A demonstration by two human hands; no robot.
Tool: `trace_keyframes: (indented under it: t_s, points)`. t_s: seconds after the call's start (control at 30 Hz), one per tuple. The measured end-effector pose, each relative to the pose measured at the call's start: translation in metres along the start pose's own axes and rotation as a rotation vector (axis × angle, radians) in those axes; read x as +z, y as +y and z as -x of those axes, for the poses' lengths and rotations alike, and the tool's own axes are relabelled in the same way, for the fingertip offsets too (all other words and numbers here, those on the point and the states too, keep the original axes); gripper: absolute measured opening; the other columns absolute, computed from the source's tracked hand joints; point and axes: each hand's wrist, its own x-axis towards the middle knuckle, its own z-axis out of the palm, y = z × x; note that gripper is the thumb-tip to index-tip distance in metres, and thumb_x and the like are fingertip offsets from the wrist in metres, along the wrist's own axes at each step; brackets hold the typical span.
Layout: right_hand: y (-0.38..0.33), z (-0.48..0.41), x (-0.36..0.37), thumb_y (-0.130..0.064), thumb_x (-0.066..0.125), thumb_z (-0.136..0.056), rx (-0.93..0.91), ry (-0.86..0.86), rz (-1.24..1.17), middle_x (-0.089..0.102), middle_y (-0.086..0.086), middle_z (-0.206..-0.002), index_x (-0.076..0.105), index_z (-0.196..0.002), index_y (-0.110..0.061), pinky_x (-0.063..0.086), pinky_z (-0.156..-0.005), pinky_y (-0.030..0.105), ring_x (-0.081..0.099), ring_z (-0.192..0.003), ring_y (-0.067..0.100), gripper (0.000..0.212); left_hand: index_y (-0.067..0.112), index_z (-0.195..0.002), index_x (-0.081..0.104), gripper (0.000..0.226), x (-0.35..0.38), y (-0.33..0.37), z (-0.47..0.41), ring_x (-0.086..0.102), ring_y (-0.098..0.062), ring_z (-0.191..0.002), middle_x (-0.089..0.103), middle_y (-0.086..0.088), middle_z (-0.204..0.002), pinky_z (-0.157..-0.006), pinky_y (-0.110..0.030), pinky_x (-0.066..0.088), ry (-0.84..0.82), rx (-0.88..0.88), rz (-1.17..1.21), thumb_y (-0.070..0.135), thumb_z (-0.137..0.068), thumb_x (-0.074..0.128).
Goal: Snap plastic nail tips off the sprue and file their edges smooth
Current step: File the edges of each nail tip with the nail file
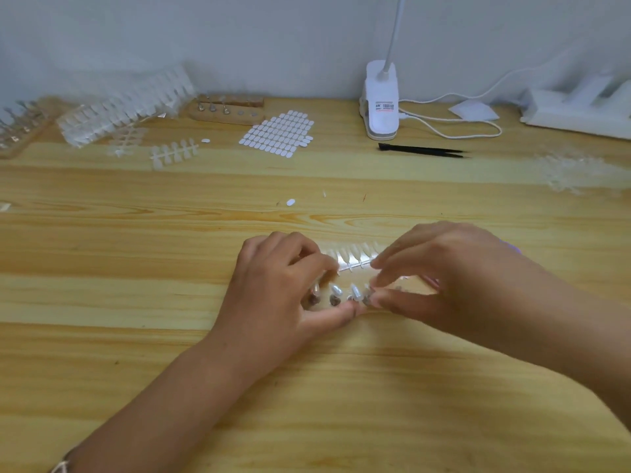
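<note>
A clear sprue of plastic nail tips [355, 256] lies on the wooden table between my hands. In front of it, several white nail tips [355, 291] stand on small round holders in a row. My left hand [283, 288] curls its fingers over the sprue's left end, the thumb reaching under the row of holders. From the right, my right hand [440, 278] pinches at a tip near the row's right end with thumb and forefinger. What the right fingers hold is mostly hidden.
Far left lie more clear tip sprues [123, 107] and a small sprue [174, 153]. A wooden holder block [227, 110], a sheet of white adhesive tabs [278, 136], a white clip lamp [381, 100], black tweezers [421, 151] and a heap of clear scraps [573, 174] sit further back.
</note>
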Motion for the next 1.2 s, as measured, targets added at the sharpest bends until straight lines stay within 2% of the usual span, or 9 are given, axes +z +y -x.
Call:
trace_keyframes:
  t_s: [0.1, 0.17, 0.27, 0.43, 0.57, 0.7, 0.87, 0.97, 1.2]
  points:
    - [0.031, 0.024, -0.013, -0.049, 0.062, -0.082, 0.076, 0.259, -0.144, 0.073, -0.015, -0.098, 0.078, -0.102, -0.029, 0.045, -0.079, 0.017, 0.062, -0.091, 0.003, 0.033, 0.023, -0.103, 0.073, 0.052, -0.005, 0.003, 0.000, 0.059, -0.015, -0.089, 0.063, 0.009, -0.091, -0.088, -0.031, 0.034, -0.009, 0.066, -0.034, 0.063, -0.072, 0.059]
    - [0.059, 0.041, -0.019, -0.043, 0.064, -0.083, 0.191, 0.362, -0.042, 0.073, -0.011, -0.094, 0.078, -0.099, -0.026, 0.041, -0.074, 0.025, 0.060, -0.085, 0.007, 0.027, 0.024, -0.099, 0.073, 0.049, -0.008, 0.004, 0.001, 0.059, -0.015, -0.084, 0.063, 0.010, -0.087, -0.084, -0.030, 0.033, -0.070, 0.114, -0.022, 0.061, -0.071, 0.060]
    - [0.092, 0.064, -0.015, -0.033, 0.068, -0.084, 0.337, 0.344, 0.056, 0.074, -0.006, -0.095, 0.077, -0.097, -0.026, 0.041, -0.073, 0.032, 0.061, -0.085, 0.016, 0.017, 0.026, -0.086, 0.073, 0.028, -0.010, 0.007, -0.001, 0.060, -0.013, -0.080, 0.063, 0.013, -0.082, -0.079, -0.027, 0.032, -0.133, 0.107, 0.009, 0.049, -0.070, 0.068]
    - [0.082, 0.068, 0.016, -0.042, 0.065, -0.082, 0.244, 0.349, -0.137, 0.061, -0.028, -0.094, 0.072, -0.110, -0.031, 0.038, -0.071, 0.003, 0.054, -0.090, -0.015, 0.031, 0.033, -0.078, 0.069, 0.021, 0.001, 0.029, -0.001, 0.056, -0.001, -0.080, 0.062, 0.016, -0.077, -0.083, -0.017, 0.028, -0.211, 0.067, 0.153, 0.051, -0.066, 0.066]
    - [0.071, 0.052, 0.039, -0.037, 0.066, -0.087, 0.172, 0.322, -0.195, 0.057, -0.026, -0.098, 0.068, -0.113, -0.033, 0.041, -0.075, 0.009, 0.057, -0.086, -0.005, 0.026, 0.034, -0.079, 0.066, 0.017, 0.016, 0.052, -0.002, 0.052, -0.001, -0.079, 0.061, 0.014, -0.076, -0.080, -0.014, 0.024, -0.191, 0.073, 0.160, 0.045, -0.068, 0.073]
    - [0.080, 0.056, 0.046, -0.006, 0.070, -0.085, 0.217, 0.403, -0.101, 0.064, -0.006, -0.085, 0.073, -0.093, -0.019, 0.047, -0.075, 0.034, 0.057, -0.083, 0.015, 0.016, 0.031, -0.087, 0.070, 0.024, 0.019, 0.058, -0.006, 0.057, -0.001, -0.078, 0.064, 0.014, -0.078, -0.084, -0.024, 0.035, -0.194, -0.019, 0.301, 0.036, -0.069, 0.085]
    - [0.081, 0.061, 0.045, -0.015, 0.066, -0.090, 0.205, 0.478, -0.331, 0.064, -0.019, -0.095, 0.068, -0.101, -0.030, 0.044, -0.073, 0.006, 0.058, -0.090, -0.002, 0.019, 0.026, -0.090, 0.077, 0.028, 0.011, 0.044, 0.001, 0.063, -0.004, -0.078, 0.071, 0.008, -0.082, -0.076, -0.022, 0.051, -0.221, -0.134, 0.555, 0.020, -0.066, 0.090]
    - [0.076, 0.049, 0.048, -0.016, 0.069, -0.091, 0.197, 0.391, -0.431, 0.068, -0.016, -0.080, 0.073, -0.089, -0.030, 0.042, -0.068, 0.008, 0.060, -0.075, 0.002, 0.014, 0.024, -0.084, 0.080, 0.019, 0.012, 0.040, 0.002, 0.064, -0.012, -0.077, 0.070, 0.005, -0.081, -0.075, -0.033, 0.053, -0.171, -0.169, 0.602, 0.018, -0.068, 0.089]
    - [0.090, 0.057, 0.048, -0.015, 0.070, -0.091, 0.178, 0.354, -0.483, 0.069, -0.020, -0.087, 0.069, -0.092, -0.051, 0.042, -0.073, 0.008, 0.061, -0.071, 0.006, 0.036, 0.029, -0.087, 0.080, 0.028, 0.009, 0.040, 0.003, 0.060, -0.012, -0.078, 0.066, 0.010, -0.077, -0.075, -0.028, 0.048, -0.192, -0.175, 0.590, 0.024, -0.063, 0.092]
